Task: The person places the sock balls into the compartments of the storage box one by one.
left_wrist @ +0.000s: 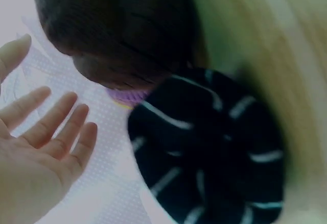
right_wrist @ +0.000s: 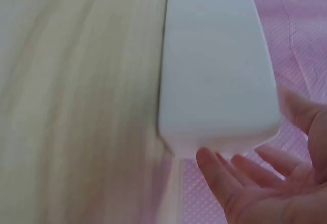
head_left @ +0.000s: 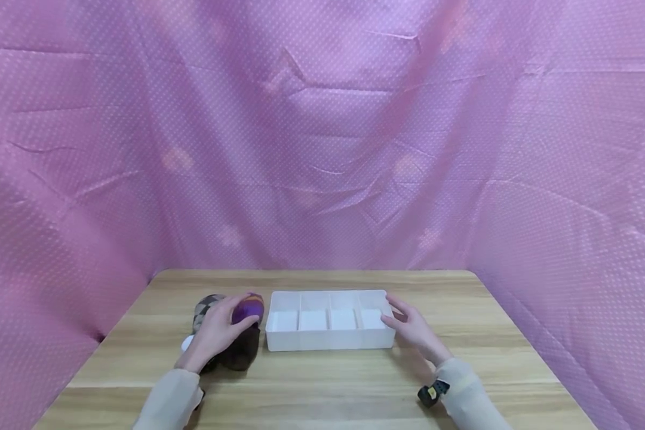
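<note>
Head view – socks (head_left: 231,334) under left hand (head_left: 215,334), white tray (head_left: 330,343) beside right hand (head_left: 416,331)

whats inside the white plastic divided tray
The white plastic divided tray shows four compartments in the head view, all apparently bare white. Its near wall hides the front floor of each, and the right hand at its end covers nothing inside.
</note>
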{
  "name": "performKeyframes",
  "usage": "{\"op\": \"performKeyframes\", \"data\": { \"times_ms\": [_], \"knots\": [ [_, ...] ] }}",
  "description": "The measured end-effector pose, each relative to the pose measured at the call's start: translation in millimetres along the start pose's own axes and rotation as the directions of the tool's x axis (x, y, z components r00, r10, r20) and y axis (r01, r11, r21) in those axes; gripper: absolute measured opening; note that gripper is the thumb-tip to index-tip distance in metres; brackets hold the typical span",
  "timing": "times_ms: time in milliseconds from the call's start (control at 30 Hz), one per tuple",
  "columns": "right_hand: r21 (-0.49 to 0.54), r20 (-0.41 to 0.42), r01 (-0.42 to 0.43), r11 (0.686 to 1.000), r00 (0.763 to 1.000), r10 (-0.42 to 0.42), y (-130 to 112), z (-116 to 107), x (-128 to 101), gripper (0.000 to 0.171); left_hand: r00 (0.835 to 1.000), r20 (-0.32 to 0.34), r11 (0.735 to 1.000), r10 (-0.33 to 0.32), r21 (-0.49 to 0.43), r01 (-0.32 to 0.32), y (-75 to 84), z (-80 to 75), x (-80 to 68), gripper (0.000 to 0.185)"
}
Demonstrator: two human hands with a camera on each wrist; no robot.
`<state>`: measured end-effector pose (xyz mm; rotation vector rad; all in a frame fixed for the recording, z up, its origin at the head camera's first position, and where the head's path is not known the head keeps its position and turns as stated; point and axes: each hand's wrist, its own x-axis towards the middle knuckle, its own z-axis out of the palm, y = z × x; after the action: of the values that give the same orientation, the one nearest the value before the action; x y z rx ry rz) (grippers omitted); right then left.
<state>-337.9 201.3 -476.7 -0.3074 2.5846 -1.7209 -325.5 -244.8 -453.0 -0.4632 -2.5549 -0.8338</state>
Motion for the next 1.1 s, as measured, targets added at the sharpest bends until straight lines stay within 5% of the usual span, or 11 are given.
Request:
{"op": "performKeyframes", "data": {
  "times_ms": [500, 733, 1000, 1100],
  "knots": [
    [0.176, 0.161, -0.048, 0.983, 0.987, 0.019, 11.5, -8.4, -1.4, 0.071, 0.992, 0.128, 0.982, 0.001, -0.187, 0.023, -39.2, -16.4, -5.4, 0.07],
    [0.229, 0.135, -0.098, 0.968, 0.989, 0.068, 12.7, -7.0, -1.3, 0.067, 0.982, 0.168, 0.963, -0.084, -0.24, 0.123, -52.2, -25.4, -9.5, 0.07],
    [0.253, 0.14, -0.099, 0.962, 0.988, 0.065, 11.6, -6.1, -1.0, 0.069, 0.968, 0.228, 0.931, -0.103, -0.32, 0.175, -67.7, -36.7, -21.3, 0.06],
    [0.263, 0.152, -0.1, 0.96, 0.987, 0.061, 12.0, -6.4, -1.5, 0.069, 0.967, 0.245, 0.928, -0.066, -0.342, 0.15, -74.4, -39.9, -25.5, 0.057]
  ]
}}
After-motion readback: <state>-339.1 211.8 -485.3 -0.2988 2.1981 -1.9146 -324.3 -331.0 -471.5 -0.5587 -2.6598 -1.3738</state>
